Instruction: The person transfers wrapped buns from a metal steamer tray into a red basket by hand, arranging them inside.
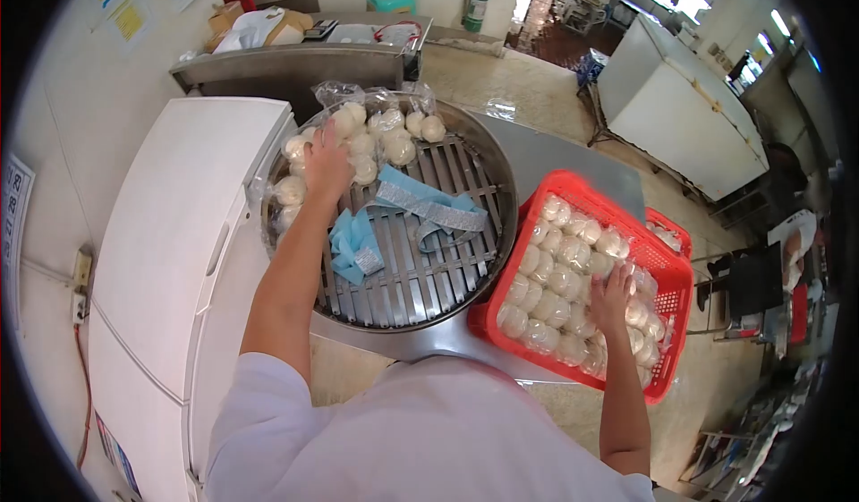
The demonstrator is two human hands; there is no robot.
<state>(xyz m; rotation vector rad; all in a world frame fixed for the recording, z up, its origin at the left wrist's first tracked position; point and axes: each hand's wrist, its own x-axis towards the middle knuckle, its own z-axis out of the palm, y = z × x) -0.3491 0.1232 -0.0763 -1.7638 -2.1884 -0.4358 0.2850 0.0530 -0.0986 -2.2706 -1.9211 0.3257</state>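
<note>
My left hand (328, 164) rests on pale round buns (360, 142) bagged in clear plastic, its fingers apart. These bags lie along the far and left side of a large round metal steamer tray (385, 278) with a slatted bottom. Blue and silver ribbon-like strips (429, 202) are strewn over the slats. At the right, my right hand (612, 298) lies with fingers spread on plastic-wrapped buns (564, 280). Rows of them fill a red plastic basket (512, 339). Whatever is beneath either palm is hidden.
Tray and basket stand on a metal table (573, 157). A white refrigerator (179, 207) is close on my left. Behind is a counter (286, 68) with papers and bags. A white chest freezer (680, 99) and a fire extinguisher (476, 8) stand farther off.
</note>
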